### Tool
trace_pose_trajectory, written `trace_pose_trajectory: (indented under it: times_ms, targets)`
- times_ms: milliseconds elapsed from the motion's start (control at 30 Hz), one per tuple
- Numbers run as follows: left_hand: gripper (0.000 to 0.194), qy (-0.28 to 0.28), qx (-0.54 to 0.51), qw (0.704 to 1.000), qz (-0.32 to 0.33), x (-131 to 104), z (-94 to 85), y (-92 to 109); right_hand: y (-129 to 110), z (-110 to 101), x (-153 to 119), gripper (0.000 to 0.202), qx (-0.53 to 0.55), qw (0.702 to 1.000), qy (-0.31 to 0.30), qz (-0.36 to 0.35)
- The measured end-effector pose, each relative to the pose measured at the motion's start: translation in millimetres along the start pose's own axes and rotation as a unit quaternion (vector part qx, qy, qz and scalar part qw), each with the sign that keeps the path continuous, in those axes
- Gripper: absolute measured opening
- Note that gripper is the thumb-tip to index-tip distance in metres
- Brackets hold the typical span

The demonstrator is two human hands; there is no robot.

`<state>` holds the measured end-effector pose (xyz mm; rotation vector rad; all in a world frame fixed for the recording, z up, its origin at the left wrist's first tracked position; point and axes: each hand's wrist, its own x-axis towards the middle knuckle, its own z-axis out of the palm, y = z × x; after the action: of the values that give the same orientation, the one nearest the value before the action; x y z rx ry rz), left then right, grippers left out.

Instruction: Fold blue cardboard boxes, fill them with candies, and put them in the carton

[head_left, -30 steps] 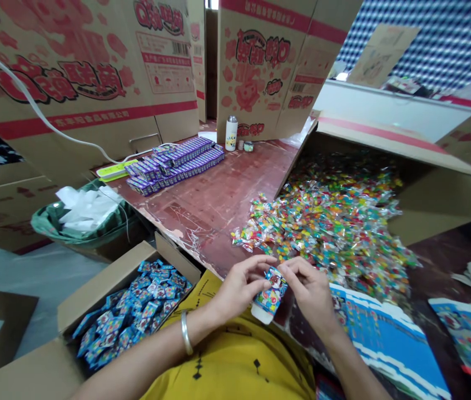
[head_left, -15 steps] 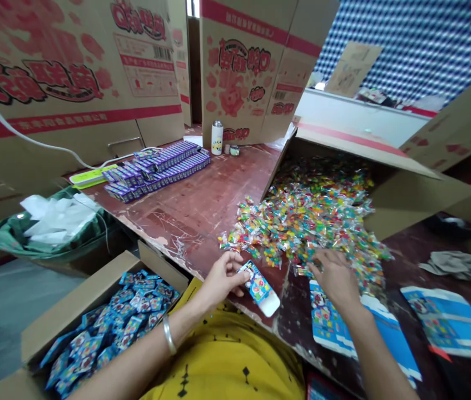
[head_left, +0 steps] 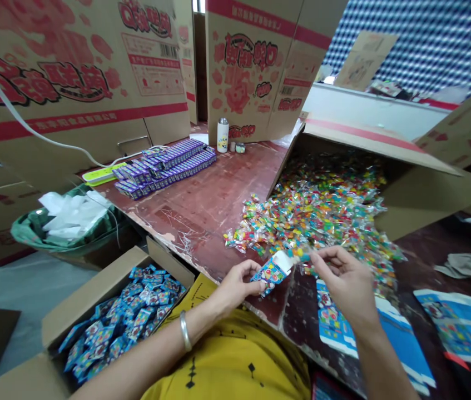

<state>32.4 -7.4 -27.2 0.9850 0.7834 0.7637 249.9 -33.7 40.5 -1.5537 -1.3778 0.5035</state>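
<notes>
Near the table's front edge, my left hand (head_left: pixel 241 286) pinches a small blue printed box (head_left: pixel 272 273) by its lower end. The box is tilted, its open white end up and to the right. My right hand (head_left: pixel 346 275) is just right of that end, thumb and fingers closed on a clear candy packet (head_left: pixel 302 255) at the box's mouth. Behind both hands lies a heap of wrapped colourful candies (head_left: pixel 322 211), spilling from a cardboard carton (head_left: pixel 402 205) on its side. Flat blue box blanks (head_left: pixel 402 339) lie under and beside my right forearm.
Purple small boxes (head_left: pixel 168 166) stand in rows at the back left, near a white bottle (head_left: pixel 222 135). At lower left are a carton of filled blue packs (head_left: pixel 135 311) and a green-lined bin (head_left: pixel 30 236). A grey cloth (head_left: pixel 469 268) and more blanks (head_left: pixel 464 319) lie right.
My left hand has turned the box so its open end points up and right. My right hand has come from the candy heap to the box with a packet. The view has shifted slightly.
</notes>
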Motion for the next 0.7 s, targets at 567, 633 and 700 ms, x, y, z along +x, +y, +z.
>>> trace_pose_trajectory:
  times_ms: [567, 633, 700]
  targets:
    - [0.066, 0.016, 0.001, 0.992, 0.126, -12, 13.4, 7, 10, 39, -25, 0.039, 0.112, 0.985, -0.131, 0.02]
    - [0.058, 0.003, 0.009, 0.992, 0.127, -13, 13.5, 8, 13, 46, -31, 0.034, 0.135, 0.984, -0.112, 0.018]
    - [0.046, -0.017, 0.026, 0.992, 0.12, -14, 12.5, 8, 14, 51, -34, 0.019, 0.138, 0.986, -0.098, -0.004]
